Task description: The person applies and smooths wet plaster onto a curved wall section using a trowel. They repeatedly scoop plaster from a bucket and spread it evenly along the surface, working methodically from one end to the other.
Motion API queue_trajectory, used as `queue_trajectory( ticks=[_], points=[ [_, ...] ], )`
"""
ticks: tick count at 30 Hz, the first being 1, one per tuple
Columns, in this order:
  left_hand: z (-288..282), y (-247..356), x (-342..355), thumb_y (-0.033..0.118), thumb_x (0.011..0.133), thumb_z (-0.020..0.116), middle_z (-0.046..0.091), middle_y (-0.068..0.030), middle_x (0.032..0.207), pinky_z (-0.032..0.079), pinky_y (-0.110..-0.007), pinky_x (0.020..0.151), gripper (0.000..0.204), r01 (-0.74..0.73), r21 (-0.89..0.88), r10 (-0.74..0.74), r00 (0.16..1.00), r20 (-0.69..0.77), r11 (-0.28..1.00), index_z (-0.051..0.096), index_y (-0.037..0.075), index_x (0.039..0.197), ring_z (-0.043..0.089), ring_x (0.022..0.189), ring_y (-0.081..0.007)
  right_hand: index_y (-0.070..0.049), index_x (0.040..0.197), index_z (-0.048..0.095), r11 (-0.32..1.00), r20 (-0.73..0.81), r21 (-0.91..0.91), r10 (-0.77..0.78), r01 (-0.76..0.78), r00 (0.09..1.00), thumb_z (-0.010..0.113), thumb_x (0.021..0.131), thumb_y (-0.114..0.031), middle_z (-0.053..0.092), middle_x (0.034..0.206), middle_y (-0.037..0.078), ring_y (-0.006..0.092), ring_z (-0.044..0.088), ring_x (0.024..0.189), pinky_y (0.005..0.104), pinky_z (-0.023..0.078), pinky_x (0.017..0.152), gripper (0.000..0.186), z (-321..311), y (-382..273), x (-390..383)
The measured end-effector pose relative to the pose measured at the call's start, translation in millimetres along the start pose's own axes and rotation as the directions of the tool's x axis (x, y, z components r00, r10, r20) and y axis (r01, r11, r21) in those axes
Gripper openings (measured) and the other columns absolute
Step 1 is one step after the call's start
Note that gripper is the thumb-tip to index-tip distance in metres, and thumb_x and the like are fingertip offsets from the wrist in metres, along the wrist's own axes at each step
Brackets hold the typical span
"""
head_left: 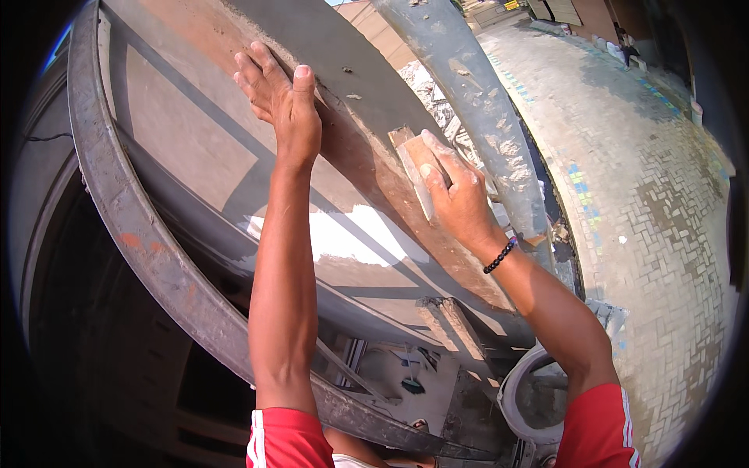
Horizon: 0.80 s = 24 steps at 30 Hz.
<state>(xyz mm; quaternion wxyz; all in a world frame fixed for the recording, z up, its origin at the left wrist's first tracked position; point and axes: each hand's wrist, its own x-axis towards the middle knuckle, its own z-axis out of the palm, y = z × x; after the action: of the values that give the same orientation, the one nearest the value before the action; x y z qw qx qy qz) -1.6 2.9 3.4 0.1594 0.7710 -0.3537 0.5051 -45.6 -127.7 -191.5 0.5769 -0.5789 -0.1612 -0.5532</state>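
My left hand (pixel 287 105) lies with its fingers stretched out against the brownish plastered face of a grey concrete ledge (pixel 355 78). My right hand (pixel 460 195) grips a wooden float (pixel 418 160), its fingers and thumb wrapped over the block. The float rests against the ledge's edge, and pale plaster dust coats my right fingers. A black bead bracelet (pixel 499 256) circles my right wrist. Between my forearms, a bright white patch (pixel 355 234) shows on the wall below the ledge.
A curved metal rail (pixel 156 269) sweeps past on the left. Beyond the ledge runs a grey, plaster-splattered beam (pixel 476 86), with a paved street (pixel 647 210) far below. Lower down are wood pieces (pixel 449 321), a round pale rim (pixel 511 394) and a green-headed brush (pixel 413 385).
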Motion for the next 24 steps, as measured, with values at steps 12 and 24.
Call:
queue_trajectory(
  ticks=[12, 24],
  points=[
    [0, 6, 0, 0.049, 0.1, 0.034, -0.015, -0.0164, 0.16, -0.012, -0.056, 0.113, 0.073, 0.015, -0.018, -0.015, 0.999, 0.03, 1.0, 0.0, 0.014, 0.155, -0.018, 0.145, -0.0371, -0.002, 0.132, 0.054, 0.998, -0.073, 0.013, 0.056, -0.055, 0.996, 0.055, 0.087, -0.002, 0.064, 0.115, 0.022, 0.0372, 0.062, 0.104, 0.0395, 0.05, 0.09, 0.045, 4, 2, -3],
    [5, 6, 1, 0.054, 0.098, 0.035, -0.013, -0.0176, 0.16, -0.012, -0.058, 0.112, 0.077, 0.0, -0.048, 0.001, 1.0, 0.011, 0.999, 0.002, 0.014, 0.155, -0.019, 0.145, -0.0377, 0.005, 0.125, 0.057, 0.996, -0.063, -0.007, 0.083, -0.083, 0.995, 0.055, 0.089, -0.01, 0.062, 0.119, 0.026, 0.0403, 0.058, 0.114, 0.0409, 0.045, 0.099, 0.04, 38, -32, 117]
  ],
)
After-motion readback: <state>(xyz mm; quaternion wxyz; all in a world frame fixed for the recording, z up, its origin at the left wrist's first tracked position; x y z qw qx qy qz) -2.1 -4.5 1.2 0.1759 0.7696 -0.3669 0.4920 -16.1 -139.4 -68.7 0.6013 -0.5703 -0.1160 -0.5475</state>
